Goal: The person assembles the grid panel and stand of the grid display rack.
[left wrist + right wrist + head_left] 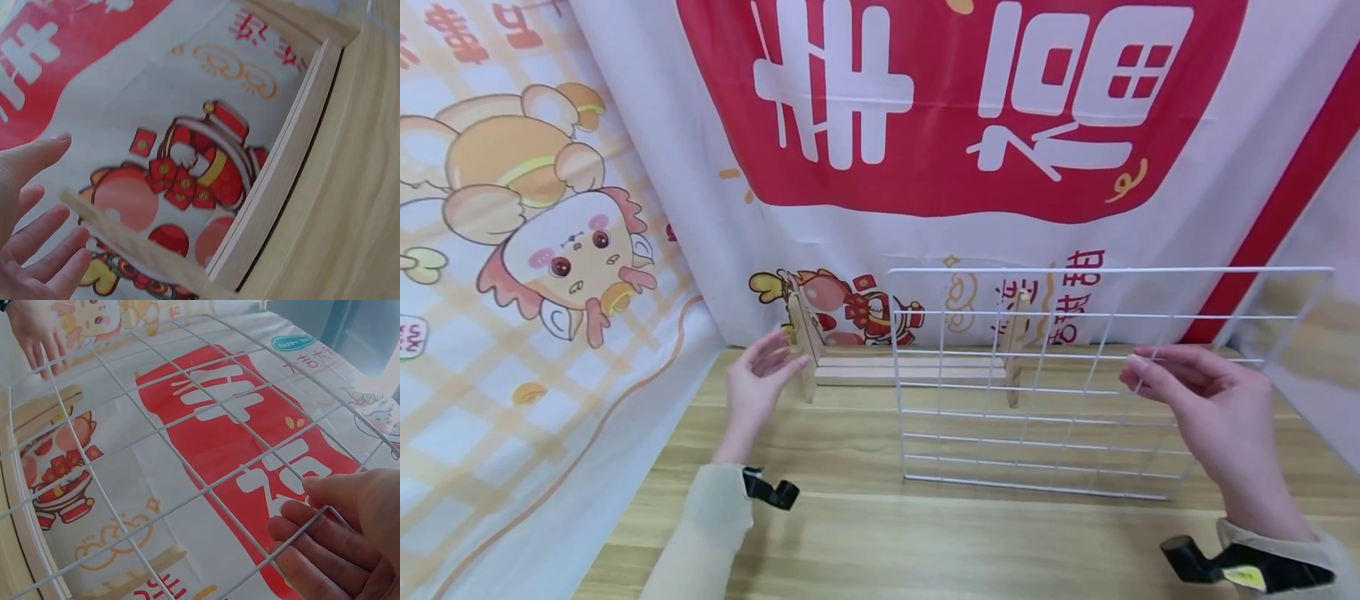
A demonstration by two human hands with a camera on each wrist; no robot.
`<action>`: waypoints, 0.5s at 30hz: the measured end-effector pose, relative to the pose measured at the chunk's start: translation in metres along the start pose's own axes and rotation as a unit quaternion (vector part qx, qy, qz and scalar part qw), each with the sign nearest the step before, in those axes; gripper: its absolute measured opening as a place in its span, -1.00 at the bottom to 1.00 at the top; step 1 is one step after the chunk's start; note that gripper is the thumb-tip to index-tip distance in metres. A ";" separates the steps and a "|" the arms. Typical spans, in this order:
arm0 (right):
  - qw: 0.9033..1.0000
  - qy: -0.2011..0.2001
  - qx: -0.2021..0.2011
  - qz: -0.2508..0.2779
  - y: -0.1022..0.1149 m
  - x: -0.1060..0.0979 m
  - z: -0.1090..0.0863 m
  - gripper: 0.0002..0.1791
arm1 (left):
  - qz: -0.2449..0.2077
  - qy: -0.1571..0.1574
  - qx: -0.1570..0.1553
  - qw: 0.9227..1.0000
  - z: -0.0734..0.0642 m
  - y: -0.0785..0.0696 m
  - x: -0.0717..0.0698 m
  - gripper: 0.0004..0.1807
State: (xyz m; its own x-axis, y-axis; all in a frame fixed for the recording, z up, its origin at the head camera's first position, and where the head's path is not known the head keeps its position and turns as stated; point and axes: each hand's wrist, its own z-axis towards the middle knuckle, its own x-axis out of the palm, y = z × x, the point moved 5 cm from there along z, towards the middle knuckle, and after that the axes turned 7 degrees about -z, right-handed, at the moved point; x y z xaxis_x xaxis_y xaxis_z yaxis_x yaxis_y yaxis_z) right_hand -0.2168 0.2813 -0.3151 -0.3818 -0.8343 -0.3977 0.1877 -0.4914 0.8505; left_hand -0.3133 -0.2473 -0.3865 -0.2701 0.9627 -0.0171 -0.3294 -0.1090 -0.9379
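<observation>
My right hand (1213,408) grips a white wire grid panel (1105,270) near its right side, with thumb and fingers around the wires. The panel stands upright over the table, and part of a wooden stand (853,372) shows through its mesh. This stand has two upright side pieces joined by a low crossbar (278,169). Beside its left upright is my left hand (758,383), palm turned inward, fingers loosely spread and holding nothing. In the right wrist view, the grid panel (209,488) spreads across the picture, its wires passing at the fingers.
Behind the stand hangs a white cloth (842,237) with a large red printed patch. Another printed cloth (520,275) with a cartoon figure lines the left side. The wood-grain table (865,542) extends toward me. Black straps with small attachments sit on both wrists.
</observation>
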 end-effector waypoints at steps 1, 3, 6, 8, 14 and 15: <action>1.000 -0.001 -0.002 -0.001 0.000 0.000 0.000 -0.59 | 0.004 -0.007 -0.004 1.000 0.006 0.002 -0.003 -0.31; 1.000 -0.001 -0.007 0.000 0.000 -0.001 0.000 -0.59 | 0.009 -0.018 -0.012 1.000 0.017 0.006 -0.007 -0.29; 1.000 0.000 -0.012 0.005 -0.001 -0.002 -0.001 -0.60 | 0.021 -0.025 -0.025 0.999 0.032 0.010 -0.009 -0.27; 1.000 0.001 -0.009 0.003 -0.001 -0.003 -0.002 -0.60 | 0.023 -0.021 -0.033 0.999 0.042 0.012 -0.008 -0.27; 1.000 0.001 -0.011 -0.004 -0.002 -0.004 -0.004 -0.60 | -0.001 0.006 -0.055 0.998 0.066 0.010 0.000 -0.17; 1.000 0.000 -0.014 -0.003 -0.002 -0.004 -0.004 -0.61 | -0.003 0.011 -0.060 0.998 0.069 0.010 0.002 -0.16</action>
State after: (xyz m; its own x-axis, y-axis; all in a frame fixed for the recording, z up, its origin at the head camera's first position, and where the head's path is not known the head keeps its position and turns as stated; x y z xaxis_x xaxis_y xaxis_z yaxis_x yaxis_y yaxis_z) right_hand -0.2118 0.2848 -0.3164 -0.3830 -0.8309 -0.4036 0.2105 -0.5040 0.8377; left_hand -0.3794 -0.2638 -0.3718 -0.2485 0.9685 -0.0180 -0.2188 -0.0743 -0.9729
